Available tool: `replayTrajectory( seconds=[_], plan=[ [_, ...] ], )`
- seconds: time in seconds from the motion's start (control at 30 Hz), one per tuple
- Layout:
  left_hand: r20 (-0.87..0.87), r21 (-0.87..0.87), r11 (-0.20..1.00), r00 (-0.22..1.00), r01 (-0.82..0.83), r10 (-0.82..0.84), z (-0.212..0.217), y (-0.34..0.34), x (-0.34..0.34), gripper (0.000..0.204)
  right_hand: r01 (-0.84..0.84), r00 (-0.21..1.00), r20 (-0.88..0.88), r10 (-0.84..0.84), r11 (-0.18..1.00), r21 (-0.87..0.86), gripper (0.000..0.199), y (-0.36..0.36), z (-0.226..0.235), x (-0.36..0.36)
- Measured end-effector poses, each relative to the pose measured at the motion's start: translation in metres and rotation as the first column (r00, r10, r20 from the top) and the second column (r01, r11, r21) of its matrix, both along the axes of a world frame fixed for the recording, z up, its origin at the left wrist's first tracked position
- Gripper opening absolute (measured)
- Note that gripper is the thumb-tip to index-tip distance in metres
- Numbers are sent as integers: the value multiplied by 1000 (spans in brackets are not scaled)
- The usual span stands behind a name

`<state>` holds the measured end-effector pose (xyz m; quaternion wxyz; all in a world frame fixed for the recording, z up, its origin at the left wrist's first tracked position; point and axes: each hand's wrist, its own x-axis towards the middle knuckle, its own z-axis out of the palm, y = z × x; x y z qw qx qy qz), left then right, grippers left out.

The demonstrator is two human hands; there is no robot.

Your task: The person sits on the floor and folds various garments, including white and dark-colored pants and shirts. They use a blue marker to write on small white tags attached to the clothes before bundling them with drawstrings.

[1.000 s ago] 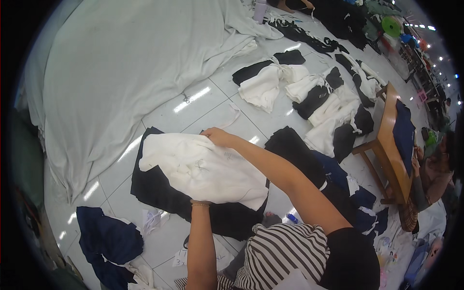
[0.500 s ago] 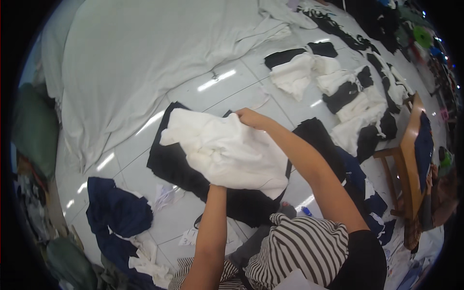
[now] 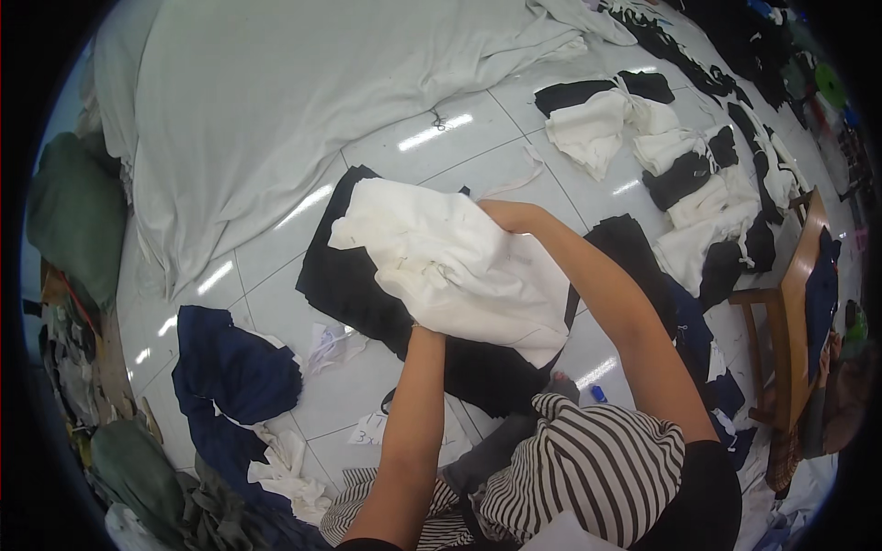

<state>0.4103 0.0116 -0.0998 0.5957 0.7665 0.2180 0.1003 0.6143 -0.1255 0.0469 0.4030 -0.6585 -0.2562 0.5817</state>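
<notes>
I hold a white piece of cloth [image 3: 459,266] up over a black piece of cloth [image 3: 367,294] that lies spread on the tiled floor. My left hand [image 3: 424,329] grips the white cloth from underneath at its near edge and is mostly hidden by it. My right hand [image 3: 503,217] grips the cloth's far edge, with the forearm stretched across it. My knees in striped fabric [image 3: 588,459] are at the bottom.
A large grey sheet [image 3: 303,92] covers the floor at the back left. Several white and black cloth pieces [image 3: 680,165] lie at the right. A dark blue garment [image 3: 230,376] lies at the left. A wooden stool [image 3: 790,303] stands at the right.
The view has swung so the cloths sit further right and lower. Both hands have kept their grip on the white cloth and drawn it nearer to me.
</notes>
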Motion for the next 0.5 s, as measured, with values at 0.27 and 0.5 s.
replayTrajectory(
  seconds=[0.27,0.5],
  plan=[
    [5,-38,999,1000,-2,3,2,4,0,39,-211,966,-161,204,977,-27,76,-5,1,0],
    [11,-65,998,1000,-18,18,6,9,-7,38,-40,995,98,34,997,58,52,4,-1,-12]
  ],
)
